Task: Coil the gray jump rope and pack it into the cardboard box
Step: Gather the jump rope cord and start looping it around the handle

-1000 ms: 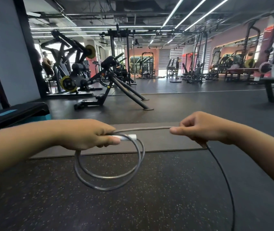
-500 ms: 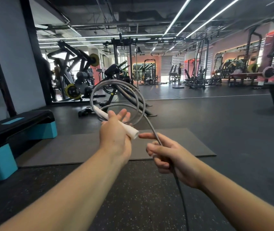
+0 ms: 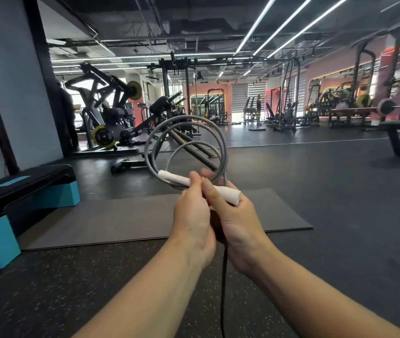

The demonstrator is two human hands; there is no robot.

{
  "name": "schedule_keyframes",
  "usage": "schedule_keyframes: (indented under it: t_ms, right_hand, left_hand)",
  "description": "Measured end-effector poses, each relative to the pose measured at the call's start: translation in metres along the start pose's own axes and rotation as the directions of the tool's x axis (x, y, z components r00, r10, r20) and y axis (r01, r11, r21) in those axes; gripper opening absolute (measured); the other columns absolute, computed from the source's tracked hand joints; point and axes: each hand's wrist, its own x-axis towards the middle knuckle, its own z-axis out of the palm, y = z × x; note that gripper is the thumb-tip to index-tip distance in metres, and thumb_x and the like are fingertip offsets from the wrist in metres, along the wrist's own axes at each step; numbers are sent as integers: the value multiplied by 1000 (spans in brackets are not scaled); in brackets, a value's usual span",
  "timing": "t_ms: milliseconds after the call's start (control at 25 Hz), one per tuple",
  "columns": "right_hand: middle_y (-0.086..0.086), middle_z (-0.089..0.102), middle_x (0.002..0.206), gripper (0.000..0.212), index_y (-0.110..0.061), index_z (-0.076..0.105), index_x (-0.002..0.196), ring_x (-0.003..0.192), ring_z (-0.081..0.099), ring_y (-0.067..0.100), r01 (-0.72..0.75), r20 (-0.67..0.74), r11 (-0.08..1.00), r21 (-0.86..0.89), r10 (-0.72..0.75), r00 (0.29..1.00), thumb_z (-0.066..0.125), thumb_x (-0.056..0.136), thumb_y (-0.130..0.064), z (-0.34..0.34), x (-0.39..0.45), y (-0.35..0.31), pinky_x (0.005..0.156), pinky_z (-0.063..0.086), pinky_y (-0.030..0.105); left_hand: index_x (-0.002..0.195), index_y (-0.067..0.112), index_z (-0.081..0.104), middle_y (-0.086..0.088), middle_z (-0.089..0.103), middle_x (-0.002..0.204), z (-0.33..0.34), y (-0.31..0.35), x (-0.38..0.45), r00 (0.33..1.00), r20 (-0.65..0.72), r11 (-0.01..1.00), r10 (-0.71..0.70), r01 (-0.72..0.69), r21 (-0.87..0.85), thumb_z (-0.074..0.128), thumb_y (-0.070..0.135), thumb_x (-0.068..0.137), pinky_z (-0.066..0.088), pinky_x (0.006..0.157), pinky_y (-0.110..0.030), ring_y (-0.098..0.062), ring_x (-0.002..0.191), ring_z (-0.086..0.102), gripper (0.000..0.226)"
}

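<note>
Setting: gym floor, dark speckled rubber; a gray mat (image 3: pixel 145 215) lies flat ahead of the person.
Left hand (image 3: pixel 191 215): clenched around the white handle (image 3: pixel 225 191) of the gray jump rope (image 3: pixel 186 123), thumb on top, raised at chest height over the mat's near edge.
Right hand (image 3: pixel 238 220): pressed against the left one, fingers wrapped around the same handle and the rope strands beside it; the handle's end sticks out past its knuckles.
Gray jump rope: about three loops stand upright above both hands, stacked loosely, the inner one smaller. A loose tail (image 3: pixel 223 289) drops straight down between the forearms and runs out of the lower edge of view.
Handle: tilted, upper end to the left, lower end to the right.
Left side: black-and-teal aerobic step (image 3: pixel 23 189) on the floor, well apart from the hands.
Background: weight machines and racks, blurred.
Cardboard box: not in view.
</note>
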Motion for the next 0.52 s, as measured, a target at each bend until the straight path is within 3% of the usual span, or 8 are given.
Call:
schedule_keyframes:
  t_ms: [80, 200, 280, 320, 360, 400, 440, 520]
  right_hand:
    - [1, 78, 70, 16, -12, 75, 95, 62, 72, 9, 28, -30, 999, -34, -29, 999, 76, 89, -27, -1, 1, -2, 55, 54, 19]
    - [-13, 47, 38, 23, -9, 70, 85, 33, 43, -1, 49, -96, 978, -201, -70, 993, 71, 94, -30, -11, 4, -12, 42, 34, 16]
    - [-15, 39, 38, 31, -14, 69, 77, 34, 35, 0, 82, -46, 913, -399, -109, 993, 67, 96, -39, -20, 10, -21, 47, 28, 20]
    - [-14, 36, 38, 36, -15, 67, 74, 36, 31, 1, 84, -13, 858, -507, -105, 994, 65, 96, -44, -24, 14, -27, 45, 27, 21]
    - [-13, 36, 38, 41, -13, 67, 73, 37, 30, 4, 73, 17, 786, -614, -79, 997, 63, 96, -47, -26, 16, -31, 42, 26, 21]
    - [-12, 38, 37, 44, -10, 67, 74, 36, 31, 5, 70, 54, 712, -699, -44, 998, 62, 97, -48, -28, 18, -35, 39, 27, 19]
    - [-12, 43, 37, 48, -6, 69, 75, 36, 35, 6, 72, 98, 658, -749, 1, 995, 61, 98, -47, -29, 20, -39, 40, 29, 19]
    - [-8, 59, 48, 46, -3, 70, 72, 43, 49, 8, 116, 193, 571, -813, 76, 978, 61, 100, -39, -27, 19, -46, 46, 39, 20]
  left_hand:
    - [98, 17, 74, -7, 79, 101, -3, -7, -7, 994, 27, 993, -108, 109, -36, 50, 42, 101, 54, 91, -33, -20, 94, 74, 35]
    - [128, 19, 66, -7, 60, 141, -13, -14, -15, 978, -19, 978, -210, 210, 6, 63, 40, 93, 45, 103, -41, -27, 120, 62, 40]
    - [147, 22, 43, -11, 35, 157, -24, -13, -20, 958, -279, 959, -60, 134, 252, 77, 27, 82, 41, 108, -48, -34, 135, 45, 73]
    - [155, 22, 26, -12, 22, 163, -29, -10, -25, 917, -357, 871, 178, 22, 491, 78, 17, 79, 36, 112, -52, -36, 143, 34, 93]
    - [158, 24, 10, -11, 9, 166, -35, -6, -28, 837, -255, 668, 484, -165, 726, 77, 9, 78, 29, 117, -54, -35, 149, 21, 105]
    - [159, 24, 2, -10, 0, 168, -39, 2, -30, 694, -8, 366, 720, -370, 854, 74, 5, 78, 23, 120, -56, -32, 153, 10, 110]
    - [160, 23, 0, -10, -5, 169, -41, 11, -29, 544, 282, 42, 790, -507, 861, 72, 4, 77, 18, 122, -55, -29, 155, 2, 111]
    - [161, 22, 3, -9, -4, 170, -39, 29, -17, 402, 753, -512, 521, -558, 652, 72, 10, 75, 13, 122, -56, -28, 156, -3, 111]
